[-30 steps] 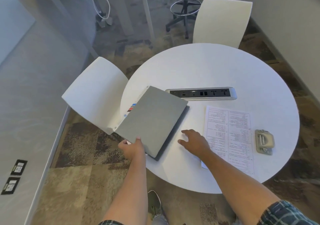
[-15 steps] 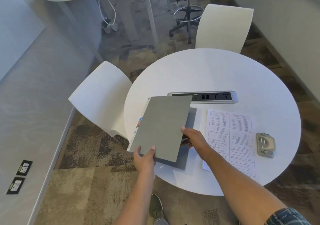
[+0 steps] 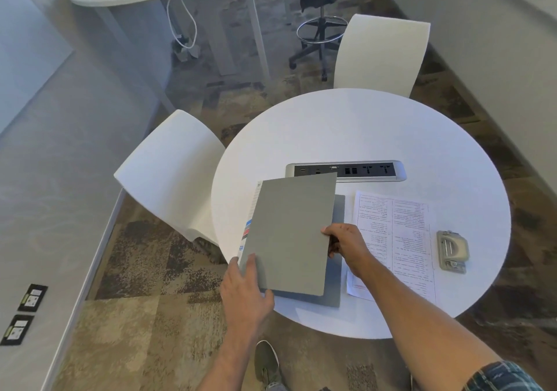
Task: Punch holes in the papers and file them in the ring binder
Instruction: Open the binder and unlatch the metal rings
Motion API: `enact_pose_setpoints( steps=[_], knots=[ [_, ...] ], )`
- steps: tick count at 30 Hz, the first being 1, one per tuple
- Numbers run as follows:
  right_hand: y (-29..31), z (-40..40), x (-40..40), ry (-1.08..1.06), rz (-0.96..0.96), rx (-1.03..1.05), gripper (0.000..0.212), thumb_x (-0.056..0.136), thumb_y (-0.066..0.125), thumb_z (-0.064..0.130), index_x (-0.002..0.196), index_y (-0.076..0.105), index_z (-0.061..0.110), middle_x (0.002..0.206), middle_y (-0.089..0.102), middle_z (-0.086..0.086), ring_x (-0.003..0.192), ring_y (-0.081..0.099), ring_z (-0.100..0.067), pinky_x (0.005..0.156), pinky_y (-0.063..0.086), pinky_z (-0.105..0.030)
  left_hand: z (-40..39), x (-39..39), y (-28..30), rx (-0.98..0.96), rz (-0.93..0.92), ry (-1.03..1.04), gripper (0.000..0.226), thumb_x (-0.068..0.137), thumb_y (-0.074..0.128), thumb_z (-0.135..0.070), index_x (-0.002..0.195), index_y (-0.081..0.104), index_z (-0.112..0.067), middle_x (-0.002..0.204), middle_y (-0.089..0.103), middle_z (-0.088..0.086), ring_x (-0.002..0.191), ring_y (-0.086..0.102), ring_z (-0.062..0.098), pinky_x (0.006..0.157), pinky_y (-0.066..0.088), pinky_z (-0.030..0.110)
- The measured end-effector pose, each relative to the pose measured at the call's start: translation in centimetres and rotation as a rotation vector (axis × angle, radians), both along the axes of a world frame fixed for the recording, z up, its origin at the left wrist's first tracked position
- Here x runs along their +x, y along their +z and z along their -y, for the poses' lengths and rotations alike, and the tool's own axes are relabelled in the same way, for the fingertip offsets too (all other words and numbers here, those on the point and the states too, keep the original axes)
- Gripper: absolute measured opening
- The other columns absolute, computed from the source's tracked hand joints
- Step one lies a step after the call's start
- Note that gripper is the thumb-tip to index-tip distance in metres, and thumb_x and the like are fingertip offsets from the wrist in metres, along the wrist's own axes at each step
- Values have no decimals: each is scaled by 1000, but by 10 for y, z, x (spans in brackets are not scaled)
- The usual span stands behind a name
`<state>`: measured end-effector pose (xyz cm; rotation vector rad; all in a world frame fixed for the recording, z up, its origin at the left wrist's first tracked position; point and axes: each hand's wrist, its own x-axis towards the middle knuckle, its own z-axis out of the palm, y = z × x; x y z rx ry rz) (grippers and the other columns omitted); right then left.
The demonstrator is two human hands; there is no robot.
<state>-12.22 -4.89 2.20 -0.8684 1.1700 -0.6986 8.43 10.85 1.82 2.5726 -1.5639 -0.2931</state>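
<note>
While the binder is resting on the bench [image 3: 391, 125]: we are lifting its grey front cover [image 3: 289, 234] open.
Left hand [image 3: 245, 289]: its fingers are pinching the cover's near corner.
Right hand [image 3: 346, 244]: its fingers are curling under the free edge.
Papers [image 3: 394, 234]: lying just right of the binder, hole punch [image 3: 452, 252] beyond.
Doing it well: we are swinging the cover left, keeping the back board [image 3: 336, 282] flat.

papers [image 3: 394, 234] | printed txt, prob too small | none legible
</note>
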Motion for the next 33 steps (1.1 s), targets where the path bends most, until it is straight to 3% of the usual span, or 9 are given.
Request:
enact_pose_setpoints(
  steps=[3, 6, 12, 15, 17, 21, 23, 26, 33],
  knots=[
    [-1, -1, -4, -11, 76, -16, 34, 80, 70, 29, 78, 68, -6, 69, 64, -22, 57, 55, -31, 46, 47, -30, 3, 7, -2, 34, -26, -131, 79, 76, 55, -34, 151, 36, -22, 144, 49, 8, 124, 56, 30, 97, 53, 48],
    [-4, -2, -5, 14, 23, 14, 65, 105, 43, 52, 95, 76, -3, 77, 72, -16, 61, 62, -23, 55, 50, -31, 0, 6, 0, 31, -105, -143, 73, 85, 56, -24, 155, 37, -18, 153, 46, 8, 134, 51, 29, 105, 50, 45],
    [-20, -15, -10, 333, -743, -233, 70, 103, 23, 65, 119, 71, 18, 119, 74, -6, 102, 64, -25, 88, 48, -38, -3, 8, 10, -19, -360, -29, 72, 92, 56, -17, 159, 32, -28, 163, 34, -8, 148, 36, 14, 115, 40, 34],
    [-29, -13, -14, 631, -964, -455, 56, 103, 35, 62, 151, 46, 35, 158, 46, 4, 139, 48, -24, 106, 43, -42, -3, 17, 14, -93, -529, 41, 69, 90, 60, -17, 154, 41, -32, 153, 49, -10, 134, 50, 11, 109, 49, 36],
    [-35, -9, -12, 929, -1166, -529, 71, 99, 45, 60, 161, 20, 37, 172, 16, 3, 151, 27, -25, 112, 38, -46, -1, 22, 21, -131, -732, 171, 68, 88, 68, -11, 149, 50, -34, 141, 60, -9, 123, 59, 10, 97, 57, 30],
    [-37, -8, -1, 1121, -1381, -556, 90, 93, 56, 58, 163, 4, 35, 172, 0, -6, 153, 18, -32, 112, 34, -50, 4, 43, 30, -284, -1063, 418, 46, 79, 85, -28, 122, 70, -18, 113, 74, 0, 106, 68, 18, 99, 56, 48],
    [-36, -7, 6, 1133, -1447, -581, 91, 92, 58, 58, 163, 6, 33, 171, 6, -10, 150, 22, -33, 110, 35, -50, 4, 63, 28, -353, -1187, 548, 66, 62, 87, -59, 109, 69, -16, 109, 73, 9, 103, 69, 28, 91, 60, 48],
    [-34, -5, 13, 1144, -1506, -592, 90, 91, 63, 52, 162, 13, 30, 168, 13, -14, 148, 27, -34, 110, 35, -50, 1, 93, 13, -433, -1352, 706, 59, 80, 70, -52, 125, 61, -16, 123, 71, 15, 116, 66, 39, 79, 64, 42],
    [-31, -8, 25, 1116, -1541, -598, 71, 88, 64, 26, 152, 34, 20, 158, 31, -21, 139, 39, -37, 109, 36, -49, 9, 125, -33, -410, -1131, 1094, 56, 95, 60, -57, 125, 52, -10, 122, 67, 19, 89, 71, 35, 54, 60, 34]
  ],
)
